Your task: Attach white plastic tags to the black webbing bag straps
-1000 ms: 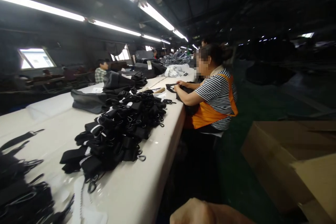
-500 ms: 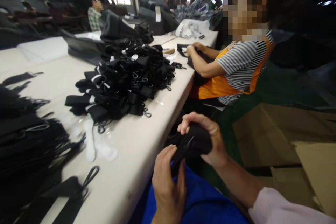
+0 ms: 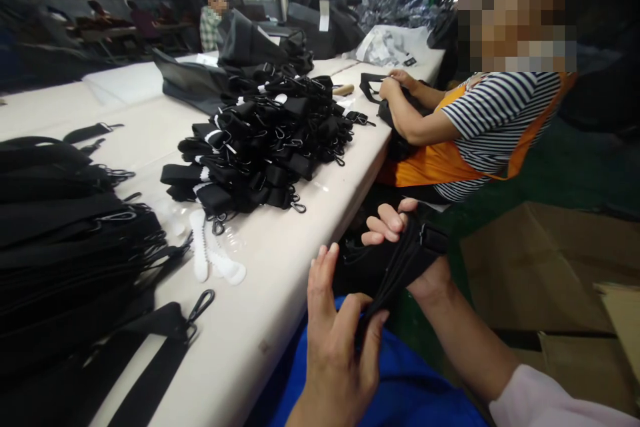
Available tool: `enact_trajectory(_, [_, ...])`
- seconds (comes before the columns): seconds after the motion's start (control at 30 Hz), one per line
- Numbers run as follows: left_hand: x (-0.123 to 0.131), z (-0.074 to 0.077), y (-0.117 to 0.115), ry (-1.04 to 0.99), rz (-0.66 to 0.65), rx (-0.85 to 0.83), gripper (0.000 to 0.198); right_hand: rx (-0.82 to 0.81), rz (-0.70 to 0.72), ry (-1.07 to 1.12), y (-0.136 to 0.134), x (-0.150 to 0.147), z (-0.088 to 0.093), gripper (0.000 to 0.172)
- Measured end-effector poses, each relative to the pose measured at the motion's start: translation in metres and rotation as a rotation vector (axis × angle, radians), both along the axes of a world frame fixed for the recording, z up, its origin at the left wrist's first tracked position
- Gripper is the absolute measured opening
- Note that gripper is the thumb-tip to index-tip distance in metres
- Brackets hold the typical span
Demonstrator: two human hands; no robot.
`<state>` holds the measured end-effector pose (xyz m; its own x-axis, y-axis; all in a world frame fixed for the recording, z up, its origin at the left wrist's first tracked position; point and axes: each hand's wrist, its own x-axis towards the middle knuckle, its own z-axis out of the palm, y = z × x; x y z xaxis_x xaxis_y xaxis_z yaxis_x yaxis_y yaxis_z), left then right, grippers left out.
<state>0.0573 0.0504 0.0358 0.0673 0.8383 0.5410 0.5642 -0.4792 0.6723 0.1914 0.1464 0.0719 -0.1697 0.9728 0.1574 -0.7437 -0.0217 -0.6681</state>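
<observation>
A black webbing strap (image 3: 404,260), folded into layers with a buckle near its upper end, is held over my lap beside the table. My left hand (image 3: 336,337) pinches its lower end between thumb and forefinger, the other fingers raised. Round the upper part curl the fingers of my right hand (image 3: 387,221), whose palm is partly hidden behind the strap. To the left, on the table, is a heap of bundled black straps (image 3: 265,147) with metal hooks and white bands. White toothed strips (image 3: 200,247) lie in front of that heap.
Long black straps (image 3: 75,260) are stacked at the table's left, one hook near the edge. Across the white table (image 3: 260,320), a co-worker in an orange apron (image 3: 425,170) handles black material. Cardboard boxes (image 3: 535,267) stand on the floor at right.
My right hand has turned, bringing the strap's layers and buckle into sight. My left hand's upper fingers have lifted while its pinch stays. The view has shifted a little left.
</observation>
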Motion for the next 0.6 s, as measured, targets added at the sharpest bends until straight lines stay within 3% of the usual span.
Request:
enact_trajectory(0.07, [-0.005, -0.003, 0.005, -0.002, -0.076, -0.016, 0.009, -0.081, 0.085, 0.145, -0.003, 0.001, 0.002, 0.017])
enact_trajectory(0.17, [-0.006, -0.02, 0.017, -0.092, -0.145, -0.022, 0.013, -0.207, 0.208, 0.365, -0.012, 0.001, 0.002, 0.016])
enact_trajectory(0.3, [0.01, -0.04, 0.049, -0.309, -0.196, -0.044, 0.033, -0.292, 0.362, 0.49, -0.019, -0.002, -0.001, 0.014])
enact_trajectory(0.47, [0.04, -0.022, 0.09, -0.525, -0.342, 0.222, 0.039, -0.271, 0.386, 0.569, -0.015, -0.001, -0.004, 0.02])
enact_trajectory(0.6, [0.045, -0.012, 0.099, -0.504, -0.3, 0.273, 0.038, -0.258, 0.336, 0.584, -0.006, -0.002, -0.013, 0.024])
